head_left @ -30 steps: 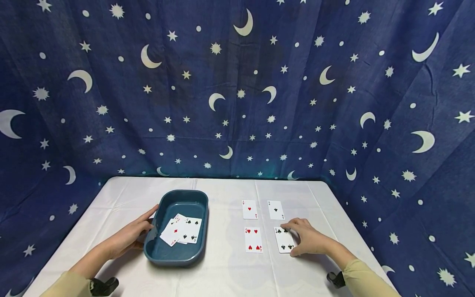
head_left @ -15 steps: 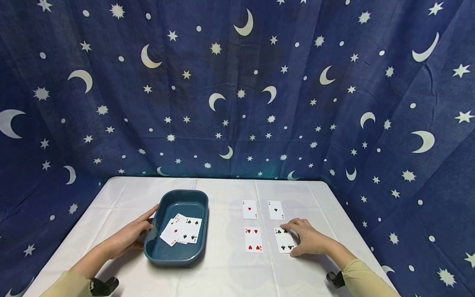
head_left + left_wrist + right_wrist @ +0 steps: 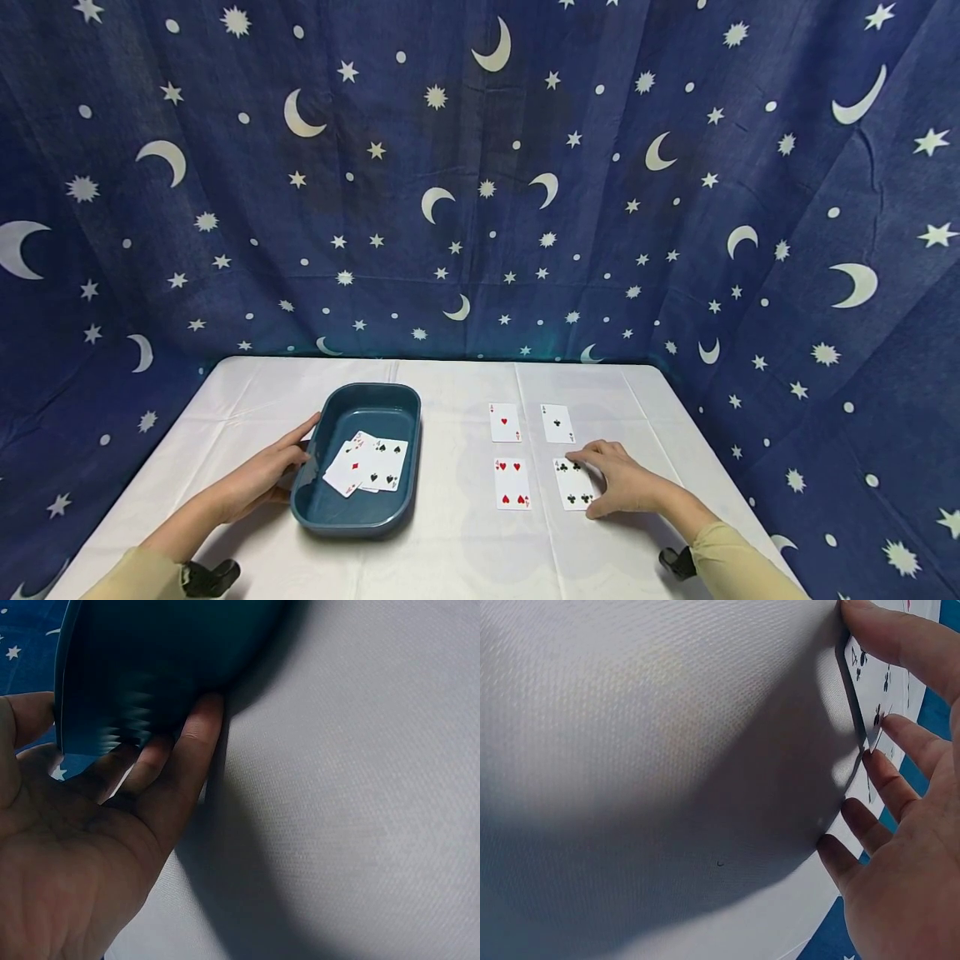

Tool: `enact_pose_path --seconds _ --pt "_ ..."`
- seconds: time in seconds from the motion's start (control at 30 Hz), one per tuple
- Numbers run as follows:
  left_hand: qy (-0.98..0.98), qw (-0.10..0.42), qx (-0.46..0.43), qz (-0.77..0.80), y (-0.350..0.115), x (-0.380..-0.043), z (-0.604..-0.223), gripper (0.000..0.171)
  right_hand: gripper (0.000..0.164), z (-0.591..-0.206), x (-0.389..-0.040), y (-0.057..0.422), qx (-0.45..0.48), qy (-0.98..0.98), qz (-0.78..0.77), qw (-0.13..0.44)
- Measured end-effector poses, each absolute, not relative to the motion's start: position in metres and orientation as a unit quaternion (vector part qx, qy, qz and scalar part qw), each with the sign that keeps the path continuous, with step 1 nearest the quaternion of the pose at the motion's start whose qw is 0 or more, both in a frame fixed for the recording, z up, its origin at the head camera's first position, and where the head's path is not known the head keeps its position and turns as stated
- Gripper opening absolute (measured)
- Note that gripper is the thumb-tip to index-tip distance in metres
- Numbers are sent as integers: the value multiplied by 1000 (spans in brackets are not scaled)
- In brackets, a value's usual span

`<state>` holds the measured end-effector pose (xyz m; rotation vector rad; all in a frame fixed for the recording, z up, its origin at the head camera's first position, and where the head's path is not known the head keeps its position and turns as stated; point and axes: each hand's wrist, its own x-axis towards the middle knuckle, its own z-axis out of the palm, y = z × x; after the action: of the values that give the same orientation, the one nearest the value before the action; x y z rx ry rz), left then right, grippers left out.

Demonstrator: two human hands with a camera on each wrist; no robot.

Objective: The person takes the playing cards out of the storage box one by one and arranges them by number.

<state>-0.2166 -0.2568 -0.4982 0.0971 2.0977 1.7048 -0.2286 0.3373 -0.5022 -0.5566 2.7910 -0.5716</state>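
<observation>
My left hand [image 3: 262, 479] rests against the left side of a dark blue rectangular tray [image 3: 356, 527], its fairly straight fingers touching the outer wall and rim. In the left wrist view, fingertips [image 3: 201, 720] press on the tray's ribbed outside, low by the cloth. Several playing cards [image 3: 384, 465] overlap inside the tray, a four of spades on top. On the right, my right hand [image 3: 626, 482] holds the four of clubs [image 3: 573, 487] by its edges, thumb at the near end, fingers at the far end. That card lies on the table, partly covered by the hand.
An ace of hearts [image 3: 505, 423], an ace of clubs [image 3: 557, 424] and a four of hearts [image 3: 512, 485] lie face up near the held card. A white cloth covers the table [image 3: 450, 550]. A blue star-and-moon curtain [image 3: 480, 208] hangs behind.
</observation>
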Motion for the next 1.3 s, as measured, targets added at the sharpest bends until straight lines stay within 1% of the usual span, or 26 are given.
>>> enact_pose_path --seconds 0.23,0.47,0.7,0.97,1.3 --pt "760 219 28 612 -257 -216 -498 72 98 -500 -230 339 -194 952 -204 119" --pt "759 218 26 612 -256 -216 -497 73 95 -492 -233 336 -207 950 -217 87" --pt "757 216 16 616 -254 -216 -496 74 90 -485 -238 321 -221 949 -218 50" --pt "759 219 24 612 -255 -216 -495 74 84 -472 -244 281 -238 945 -221 26" --pt "758 214 15 616 -253 -215 -494 74 85 -457 -251 225 -303 927 -218 22"
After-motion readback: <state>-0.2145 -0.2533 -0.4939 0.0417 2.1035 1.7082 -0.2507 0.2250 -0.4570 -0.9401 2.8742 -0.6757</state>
